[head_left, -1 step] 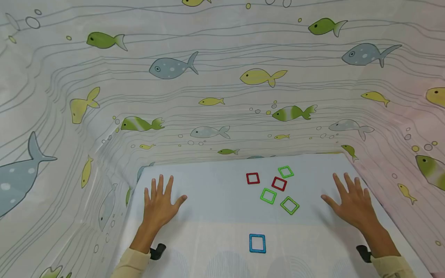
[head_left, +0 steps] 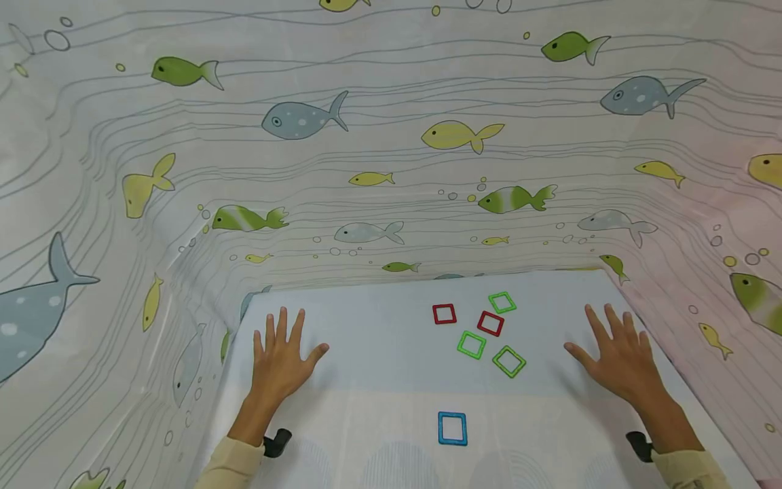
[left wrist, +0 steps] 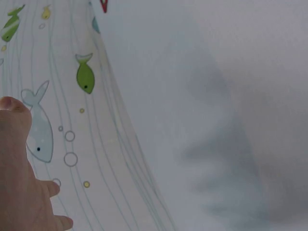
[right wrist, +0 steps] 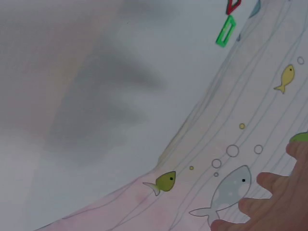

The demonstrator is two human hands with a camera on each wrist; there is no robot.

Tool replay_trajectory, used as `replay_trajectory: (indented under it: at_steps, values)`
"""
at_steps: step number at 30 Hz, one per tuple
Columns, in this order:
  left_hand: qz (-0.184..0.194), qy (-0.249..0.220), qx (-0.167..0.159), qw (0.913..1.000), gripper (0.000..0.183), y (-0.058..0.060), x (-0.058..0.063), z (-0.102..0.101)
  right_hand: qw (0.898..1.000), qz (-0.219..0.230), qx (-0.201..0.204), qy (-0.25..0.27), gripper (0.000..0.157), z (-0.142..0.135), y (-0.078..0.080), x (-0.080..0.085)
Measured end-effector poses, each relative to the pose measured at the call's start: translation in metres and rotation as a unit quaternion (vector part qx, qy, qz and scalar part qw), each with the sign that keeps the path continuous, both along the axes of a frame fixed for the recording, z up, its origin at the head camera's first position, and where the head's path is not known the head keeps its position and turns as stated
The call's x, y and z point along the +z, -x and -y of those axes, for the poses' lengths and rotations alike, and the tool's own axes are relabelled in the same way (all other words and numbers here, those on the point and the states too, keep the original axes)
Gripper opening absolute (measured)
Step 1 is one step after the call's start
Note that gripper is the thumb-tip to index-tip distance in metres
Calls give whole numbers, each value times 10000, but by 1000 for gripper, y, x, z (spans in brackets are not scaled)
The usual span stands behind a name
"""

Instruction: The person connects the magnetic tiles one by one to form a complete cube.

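My left hand hovers over the left side of the white table, fingers spread and straight, holding nothing. On the right side my right hand is spread the same way, also with nothing in it. Between them lie small square frames: a red one, a second red one, and three green ones, at the back, middle and front. Nearer to me sits a blue square frame. The right wrist view shows a green frame beyond the hand's shadow.
The white table has a patterned front part with pale arches. Fish-printed sheeting rises behind it and along both sides. Black straps sit at the wrists, by the light sleeves.
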State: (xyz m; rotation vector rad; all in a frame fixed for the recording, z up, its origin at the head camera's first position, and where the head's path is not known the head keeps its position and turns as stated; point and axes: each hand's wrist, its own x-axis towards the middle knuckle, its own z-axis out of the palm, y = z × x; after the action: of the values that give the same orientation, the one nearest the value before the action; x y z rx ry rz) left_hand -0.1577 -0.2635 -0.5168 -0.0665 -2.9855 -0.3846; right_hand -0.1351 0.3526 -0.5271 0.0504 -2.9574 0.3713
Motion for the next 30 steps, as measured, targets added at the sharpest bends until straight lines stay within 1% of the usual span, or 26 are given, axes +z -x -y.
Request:
replay_trajectory:
  at_steps: [7, 13, 16, 18, 21, 23, 25, 30]
  values:
    - [55, 12, -40, 10000, 99, -1, -1, -1, 10000, 61, -52, 12, 97, 1, -5, -6]
    - [-5, -71, -163, 9998, 100, -1, -1, -6, 10000, -49, 7, -28, 97, 8, -4, -3]
    - [-78, -159, -334, 9993, 100, -2, -2, -14, 9998, -181, 95, 15, 97, 15, -2, -4]
    - [-188, -251, -465, 9984, 98, -4, -5, -20, 9995, -216, 166, 144, 95, 20, -1, -6]
    - [-364, -350, -704, 9962, 90, -9, -11, -32, 9987, -68, 258, 445, 88, 29, 0, -11]
    - [-409, -414, -886, 9944, 84, -13, -16, -41, 9974, 129, 300, 649, 83, 36, 0, -15]
    - [-381, -500, -1080, 9922, 78, -18, -21, -51, 9958, 322, 349, 788, 78, 44, 1, -19]
    - [-90, -819, -1514, 9850, 70, -31, -32, -76, 9921, 677, 400, 978, 67, 64, 4, -31]
